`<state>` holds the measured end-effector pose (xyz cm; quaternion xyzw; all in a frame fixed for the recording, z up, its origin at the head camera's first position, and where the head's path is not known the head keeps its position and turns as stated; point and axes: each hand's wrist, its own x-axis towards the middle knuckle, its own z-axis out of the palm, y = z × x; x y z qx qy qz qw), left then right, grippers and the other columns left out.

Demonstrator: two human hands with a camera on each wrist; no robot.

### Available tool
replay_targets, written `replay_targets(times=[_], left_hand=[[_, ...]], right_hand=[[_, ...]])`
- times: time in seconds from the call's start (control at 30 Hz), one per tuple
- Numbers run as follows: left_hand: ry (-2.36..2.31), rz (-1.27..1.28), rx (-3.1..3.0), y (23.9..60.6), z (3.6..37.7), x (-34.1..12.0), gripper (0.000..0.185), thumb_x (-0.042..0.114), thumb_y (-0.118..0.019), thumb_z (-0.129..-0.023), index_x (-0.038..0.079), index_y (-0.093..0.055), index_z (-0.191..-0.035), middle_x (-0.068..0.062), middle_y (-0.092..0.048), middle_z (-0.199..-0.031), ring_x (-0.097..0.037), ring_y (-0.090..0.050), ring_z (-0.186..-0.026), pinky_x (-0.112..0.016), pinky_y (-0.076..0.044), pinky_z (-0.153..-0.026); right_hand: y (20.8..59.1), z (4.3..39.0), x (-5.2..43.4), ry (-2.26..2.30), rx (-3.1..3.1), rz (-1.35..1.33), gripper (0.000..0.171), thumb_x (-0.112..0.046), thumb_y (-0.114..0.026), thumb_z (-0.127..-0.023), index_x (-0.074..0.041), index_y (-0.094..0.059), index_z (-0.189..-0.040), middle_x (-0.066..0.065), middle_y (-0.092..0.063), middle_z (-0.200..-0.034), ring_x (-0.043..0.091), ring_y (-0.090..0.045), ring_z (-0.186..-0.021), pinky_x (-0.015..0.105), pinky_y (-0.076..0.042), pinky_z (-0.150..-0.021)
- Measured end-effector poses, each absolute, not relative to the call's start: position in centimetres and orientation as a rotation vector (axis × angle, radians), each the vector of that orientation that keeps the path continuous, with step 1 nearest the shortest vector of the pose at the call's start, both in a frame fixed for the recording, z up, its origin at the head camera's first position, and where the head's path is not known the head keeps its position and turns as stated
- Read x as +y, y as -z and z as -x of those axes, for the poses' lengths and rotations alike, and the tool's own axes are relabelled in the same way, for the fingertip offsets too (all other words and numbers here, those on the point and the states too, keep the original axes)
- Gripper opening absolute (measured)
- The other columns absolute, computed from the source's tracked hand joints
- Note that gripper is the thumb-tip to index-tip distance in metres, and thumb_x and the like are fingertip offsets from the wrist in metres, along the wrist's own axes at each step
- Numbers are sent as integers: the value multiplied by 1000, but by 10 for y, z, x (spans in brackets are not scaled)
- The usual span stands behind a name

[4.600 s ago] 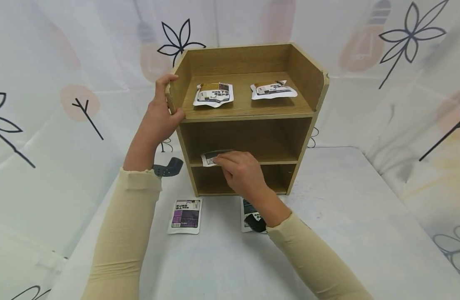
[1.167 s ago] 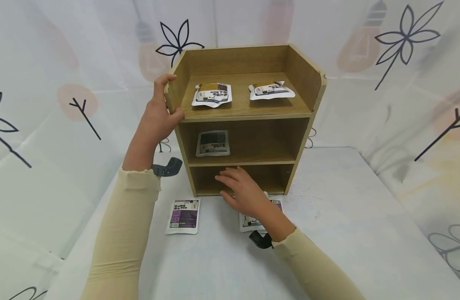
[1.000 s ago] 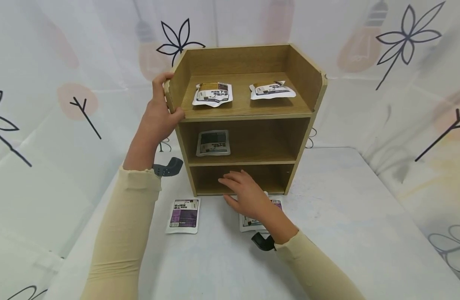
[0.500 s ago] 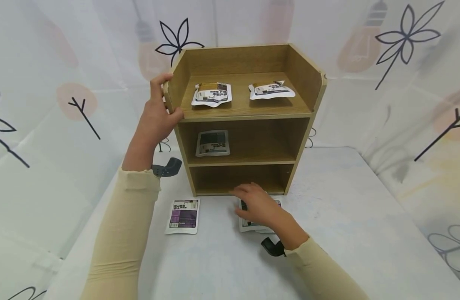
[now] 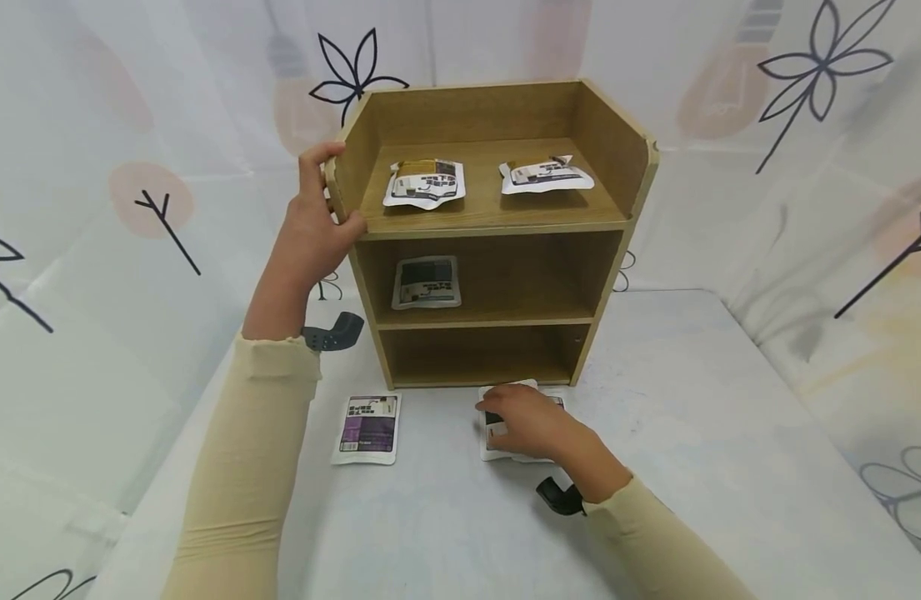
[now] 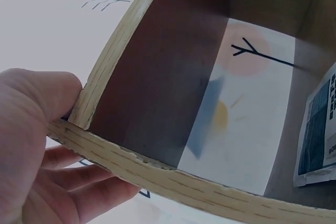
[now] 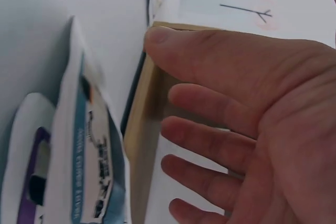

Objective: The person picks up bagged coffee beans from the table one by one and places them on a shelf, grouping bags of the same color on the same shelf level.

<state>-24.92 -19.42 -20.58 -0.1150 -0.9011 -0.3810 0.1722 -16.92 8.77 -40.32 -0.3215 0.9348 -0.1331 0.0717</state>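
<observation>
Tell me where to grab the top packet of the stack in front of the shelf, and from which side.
Pinch the top packet by its left edge, coming from above with the right hand. It lies flat on another packet, so only its thin edges offer a hold, and the shelf blocks the far side.

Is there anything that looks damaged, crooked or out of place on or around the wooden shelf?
Only small things: the shelf has a chipped front edge near the left hand, seen in the left wrist view. Two packets under the right hand lie overlapped.
</observation>
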Motion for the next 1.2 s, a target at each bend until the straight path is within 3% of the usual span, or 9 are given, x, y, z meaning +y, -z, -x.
replay_targets(times=[0.3,0.5,0.77,0.97,1.2], left_hand=[[1091,319,-2565,204,250,-194,72,15,-48,-92,47,-7,-141,-14,-36,-146,-37,-51,-127,-52,-50,-95],[1096,316,-2565,204,251,-193,73,13,-49,-91,46,-8,-142,-14,-35,-147,-37,-51,-126,-53,-50,-95],[1098,311,-2570,205,251,-194,72,14,-48,-91,47,-8,-141,-13,-34,-147,-37,-51,-126,-52,-50,-95],[1085,306,-2572,206,250,-194,72,14,-48,-92,47,-8,-141,-13,-34,-147,-37,-51,-127,-53,-50,-95],[1083,311,-2569,205,250,-194,72,13,-49,-92,46,-8,-142,-14,-34,-148,-38,-51,-126,-54,-50,-94]], right_hand=[[412,168,94,276,2832,973,52,-24,-79,-75,-10,-66,-123,14,-59,-131,35,-54,-123,49,-43,-104],[420,168,93,217,2816,867,57,-29,-83,-71,-20,-65,-125,11,-55,-136,36,-50,-127,53,-43,-102],[427,166,94,218,2810,876,51,-20,-78,-74,-23,-65,-124,10,-54,-136,34,-49,-128,53,-46,-97],[427,163,93,173,2798,899,50,-13,-68,-77,-23,-63,-126,11,-51,-140,34,-46,-131,53,-45,-99],[426,158,92,163,2837,899,47,-12,-68,-79,-22,-63,-125,11,-53,-137,35,-47,-130,55,-42,-103]])
